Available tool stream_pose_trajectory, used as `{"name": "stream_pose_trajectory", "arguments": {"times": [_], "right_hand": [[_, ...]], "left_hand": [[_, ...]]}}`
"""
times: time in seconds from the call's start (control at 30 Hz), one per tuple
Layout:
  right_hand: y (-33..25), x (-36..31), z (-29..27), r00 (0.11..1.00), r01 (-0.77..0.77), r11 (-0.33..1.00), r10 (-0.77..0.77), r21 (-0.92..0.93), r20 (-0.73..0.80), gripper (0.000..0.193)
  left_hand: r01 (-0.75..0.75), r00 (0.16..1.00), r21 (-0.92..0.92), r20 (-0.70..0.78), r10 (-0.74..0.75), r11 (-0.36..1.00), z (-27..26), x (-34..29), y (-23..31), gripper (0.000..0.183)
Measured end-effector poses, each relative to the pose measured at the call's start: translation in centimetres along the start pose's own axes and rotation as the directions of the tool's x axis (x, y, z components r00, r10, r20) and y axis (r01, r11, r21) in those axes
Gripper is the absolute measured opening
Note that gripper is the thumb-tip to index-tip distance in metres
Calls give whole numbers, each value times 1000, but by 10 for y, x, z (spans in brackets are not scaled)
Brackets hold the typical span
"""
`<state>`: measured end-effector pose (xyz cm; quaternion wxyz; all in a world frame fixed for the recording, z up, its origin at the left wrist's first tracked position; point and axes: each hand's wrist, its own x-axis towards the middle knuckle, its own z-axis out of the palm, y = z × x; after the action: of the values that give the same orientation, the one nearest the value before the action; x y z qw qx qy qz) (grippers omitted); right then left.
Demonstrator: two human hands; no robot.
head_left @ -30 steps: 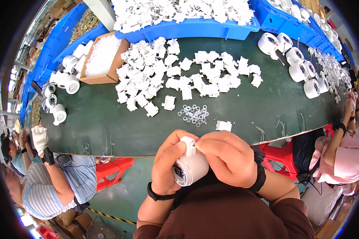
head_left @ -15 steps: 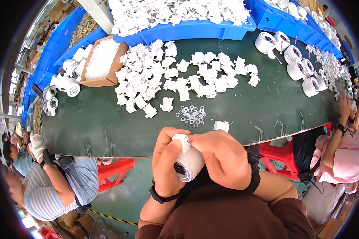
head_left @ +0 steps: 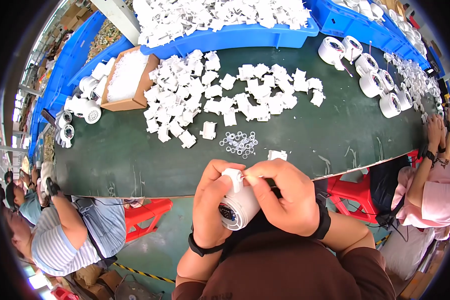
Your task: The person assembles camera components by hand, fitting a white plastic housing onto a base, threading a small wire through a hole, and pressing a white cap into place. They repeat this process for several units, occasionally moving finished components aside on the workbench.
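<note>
My left hand [head_left: 208,206] is wrapped round a white cylindrical camera-like housing [head_left: 246,206], tilted in front of my chest. Its open round end shows a dark circuit board [head_left: 227,212]. A white neck [head_left: 233,178] sticks up from the housing's side, between my left thumb and fingers. At that neck, my right hand [head_left: 288,199] pinches a thin, pinkish wire [head_left: 243,176] between thumb and forefinger. Just beyond my hands lie several small clear rings [head_left: 239,144] and a loose white plastic bracket [head_left: 277,155].
White brackets [head_left: 175,95] are heaped mid-table, before a blue bin [head_left: 230,40] full of them. A cardboard box [head_left: 147,82] of small clear parts stands left of them. Finished-looking housings [head_left: 370,85] stand at right. Co-workers sit left [head_left: 60,240] and right [head_left: 440,195].
The housing and both hands have shifted slightly to the right. My right fingertips have straightened a little at the neck. The co-worker's gloved hand at left has moved.
</note>
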<state>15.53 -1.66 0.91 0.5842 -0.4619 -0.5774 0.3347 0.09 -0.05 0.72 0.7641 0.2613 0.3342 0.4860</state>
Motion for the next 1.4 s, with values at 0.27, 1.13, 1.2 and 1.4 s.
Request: {"name": "stream_pose_trajectory", "arguments": {"times": [0.27, 1.13, 1.2, 1.4], "right_hand": [[-1, 5, -8, 982, 172, 959, -149, -226, 113, 17], [6, 48, -69, 973, 217, 593, -70, -775, 218, 26], [8, 51, -56, 943, 246, 760, -43, -601, 330, 23], [35, 54, -32, 921, 288, 780, -67, -556, 383, 20]], "left_hand": [[68, 998, -2, -2, -68, 998, 2, 0, 1, 26], [-509, 723, 855, 489, 487, -103, -3, 7, -7, 30], [-528, 715, 838, 528, 458, -141, -2, 9, -7, 28], [-527, 709, 841, 513, 484, -120, -5, 11, -5, 28]]}}
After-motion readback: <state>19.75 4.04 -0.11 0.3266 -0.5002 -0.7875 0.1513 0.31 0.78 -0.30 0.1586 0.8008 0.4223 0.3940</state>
